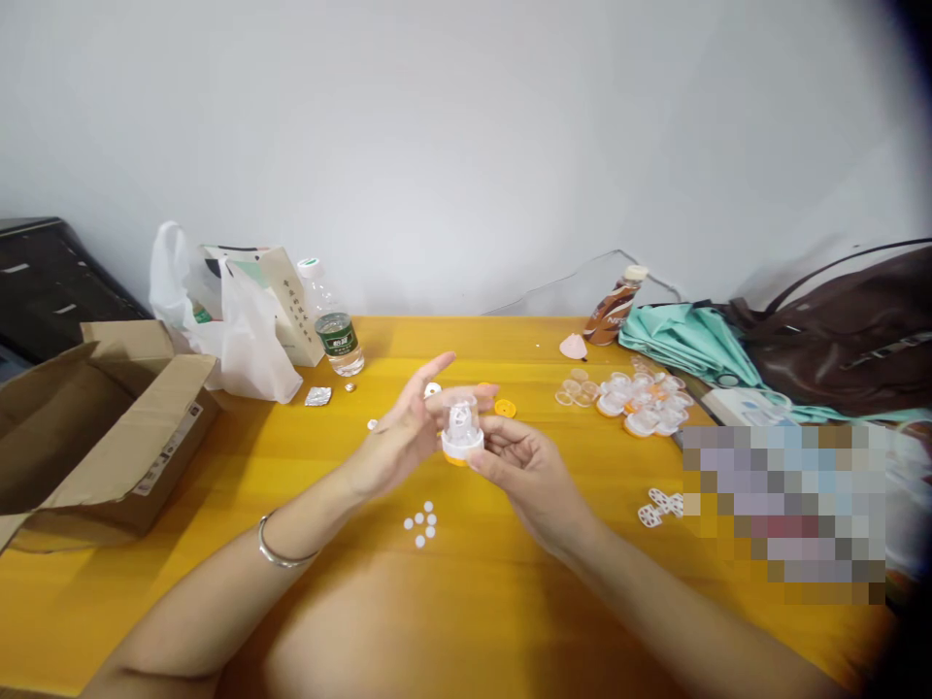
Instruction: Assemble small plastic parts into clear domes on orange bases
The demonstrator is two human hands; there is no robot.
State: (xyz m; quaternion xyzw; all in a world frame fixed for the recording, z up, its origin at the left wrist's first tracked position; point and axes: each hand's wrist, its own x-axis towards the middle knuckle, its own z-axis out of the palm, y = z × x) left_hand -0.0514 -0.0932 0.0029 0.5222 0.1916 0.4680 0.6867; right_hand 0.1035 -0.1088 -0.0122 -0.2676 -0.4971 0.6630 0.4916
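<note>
Your right hand point(530, 474) has fingers clamped on a seemingly assembled container point(461, 442), your left hand's point(406, 435) spread; white discs point(419, 518) lie loose nearer.

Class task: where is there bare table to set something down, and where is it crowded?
Bare tabletop lies between the cardboard box and left hand, and between the right hand and white lattice pieces. Far right is crowded: clear-and-orange pieces, teal fabric, brown bag.

The right grip point(530, 468) holds a clear-domed container point(462, 439) above the yellow table point(502, 602).
</note>
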